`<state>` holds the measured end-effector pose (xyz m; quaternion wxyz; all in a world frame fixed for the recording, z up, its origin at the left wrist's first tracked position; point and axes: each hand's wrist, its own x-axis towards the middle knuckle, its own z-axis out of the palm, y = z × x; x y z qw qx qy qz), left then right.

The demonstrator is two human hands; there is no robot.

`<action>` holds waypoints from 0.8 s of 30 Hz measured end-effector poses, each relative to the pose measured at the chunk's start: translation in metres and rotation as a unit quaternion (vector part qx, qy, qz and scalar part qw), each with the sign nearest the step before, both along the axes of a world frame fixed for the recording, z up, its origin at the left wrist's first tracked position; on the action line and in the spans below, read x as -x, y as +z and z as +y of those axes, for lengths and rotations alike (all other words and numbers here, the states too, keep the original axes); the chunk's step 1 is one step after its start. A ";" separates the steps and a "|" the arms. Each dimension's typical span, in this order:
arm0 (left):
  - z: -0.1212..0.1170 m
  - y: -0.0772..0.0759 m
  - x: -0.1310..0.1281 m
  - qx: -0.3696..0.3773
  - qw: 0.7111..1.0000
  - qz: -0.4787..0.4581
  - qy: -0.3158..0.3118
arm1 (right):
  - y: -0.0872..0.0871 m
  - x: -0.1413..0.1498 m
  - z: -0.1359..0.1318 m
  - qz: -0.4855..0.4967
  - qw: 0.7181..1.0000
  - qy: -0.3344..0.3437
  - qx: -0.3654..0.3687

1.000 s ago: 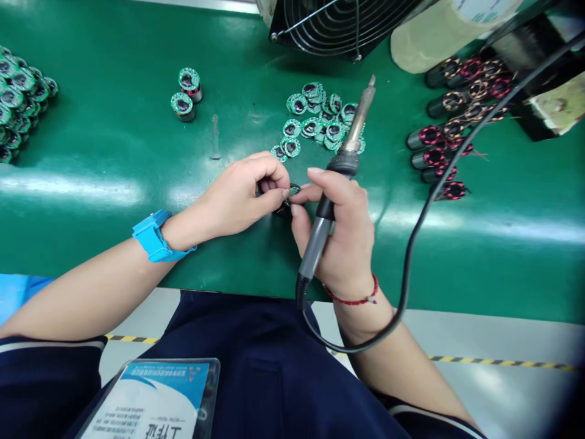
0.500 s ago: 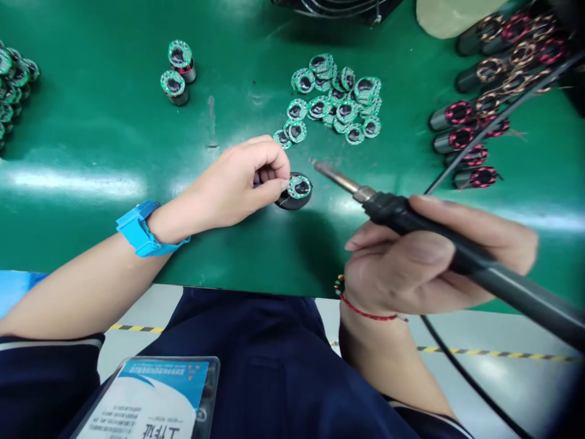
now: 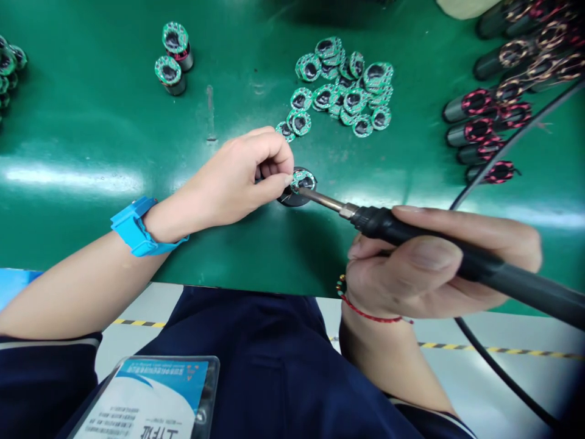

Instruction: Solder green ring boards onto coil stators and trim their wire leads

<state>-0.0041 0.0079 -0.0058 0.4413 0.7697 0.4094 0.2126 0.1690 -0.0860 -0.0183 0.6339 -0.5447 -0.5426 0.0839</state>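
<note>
The tip of the soldering iron is close to the thumb of the left hand, so a small slip of either hand could, I'd say, burn a finger or scorch the green circuit board sitting on a dark round base mid-table, nearer than the loose circuit boards. The left forearm slants in from the left, thumb and forefinger pressed together at the board's left edge; whatever they pinch is too small to tell. The right hand grips the iron's handle, pen-fashion, from the right.
</note>
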 end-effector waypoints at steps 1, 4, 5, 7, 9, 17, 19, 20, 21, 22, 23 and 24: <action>0.000 0.000 0.000 -0.004 1.000 0.004 0.000 | 0.000 0.000 0.000 0.001 1.000 0.008 -0.002; -0.001 0.000 0.000 -0.019 1.000 0.020 0.001 | -0.001 -0.001 0.000 -0.003 1.000 0.023 -0.006; -0.001 0.000 0.000 -0.022 0.999 0.025 0.000 | -0.001 -0.001 -0.001 -0.003 1.000 0.025 -0.009; -0.001 0.000 0.000 -0.026 0.999 0.028 -0.003 | -0.002 -0.002 -0.001 0.001 1.000 0.025 -0.014; -0.001 0.001 0.000 -0.030 0.999 0.027 -0.004 | -0.002 -0.004 0.000 0.006 0.999 0.031 -0.021; 0.000 0.000 0.000 -0.039 0.999 0.015 -0.011 | 0.005 0.000 0.008 -0.047 0.996 0.074 0.034; 0.000 -0.001 0.000 -0.040 0.999 0.013 -0.011 | 0.008 0.001 0.010 -0.103 0.980 0.130 0.113; 0.000 -0.001 0.000 -0.041 0.999 0.011 -0.012 | 0.009 0.001 0.012 -0.141 0.967 0.157 0.146; 0.000 -0.001 0.000 -0.044 0.999 0.008 -0.014 | 0.009 0.000 0.013 -0.177 0.953 0.177 0.169; 0.001 -0.001 0.001 -0.047 0.999 0.006 -0.017 | 0.009 0.000 0.014 -0.201 0.943 0.190 0.183; 0.001 -0.001 0.002 -0.051 0.998 0.005 -0.023 | 0.009 0.000 0.015 -0.212 0.938 0.194 0.192; 0.002 -0.001 0.003 -0.055 0.998 0.005 -0.031 | 0.008 0.000 0.016 -0.211 0.938 0.191 0.198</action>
